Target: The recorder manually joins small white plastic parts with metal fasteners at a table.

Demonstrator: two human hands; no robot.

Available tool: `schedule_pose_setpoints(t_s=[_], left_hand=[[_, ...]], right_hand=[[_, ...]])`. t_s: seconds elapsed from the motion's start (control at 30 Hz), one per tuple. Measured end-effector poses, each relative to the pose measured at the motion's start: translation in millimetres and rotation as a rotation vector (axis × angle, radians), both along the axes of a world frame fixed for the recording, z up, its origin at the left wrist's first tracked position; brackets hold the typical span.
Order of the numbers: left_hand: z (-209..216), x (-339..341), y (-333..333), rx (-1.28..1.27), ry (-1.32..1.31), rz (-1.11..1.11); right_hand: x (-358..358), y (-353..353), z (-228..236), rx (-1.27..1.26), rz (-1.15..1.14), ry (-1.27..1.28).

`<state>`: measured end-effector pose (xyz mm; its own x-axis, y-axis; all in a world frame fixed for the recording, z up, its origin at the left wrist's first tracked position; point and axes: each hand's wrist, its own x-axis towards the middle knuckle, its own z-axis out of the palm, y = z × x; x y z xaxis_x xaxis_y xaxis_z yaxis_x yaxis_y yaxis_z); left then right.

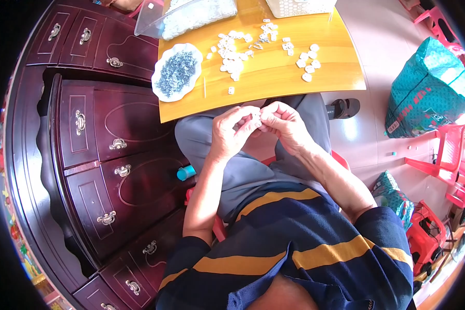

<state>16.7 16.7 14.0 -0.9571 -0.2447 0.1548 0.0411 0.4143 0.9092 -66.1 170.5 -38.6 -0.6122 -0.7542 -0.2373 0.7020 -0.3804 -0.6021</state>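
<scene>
— Pinching what? 
— Both left hand (231,133) and right hand (284,125) grip a small white piece (254,114) over the lap, near the yellow table (274,77); dark drawers (113,155) left, tiled floor (361,139) right.

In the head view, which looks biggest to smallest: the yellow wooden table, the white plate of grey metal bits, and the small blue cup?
1. Yellow wooden table
2. White plate of grey metal bits
3. Small blue cup, though it sits nearer the camera.
</scene>
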Motion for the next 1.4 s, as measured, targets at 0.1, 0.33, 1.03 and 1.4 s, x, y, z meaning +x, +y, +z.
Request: schedule_pose_setpoints(t_s=[0.1,0.33,1.03,1.4], left_hand=[[-0.9,-1.9,-0.5,-0.034,0.03,-0.014],[1.4,-4.8,4.4,0.0,0.037,-0.01],[-14.4,-5.5,4.7,-0.113,0.172,0.004],[-13.4,-14.4,3.4,-0.092,0.179,-0.009]], right_hand=[[0.9,0.5,-0.9,0.016,-0.013,0.011],[3.5,1.4,-3.7,0.015,-0.058,0.082],[3.0,2.6,2.9,0.013,-0.079,0.102],[-9.0,7.2,6.6,0.04,-0.071,0.175]])
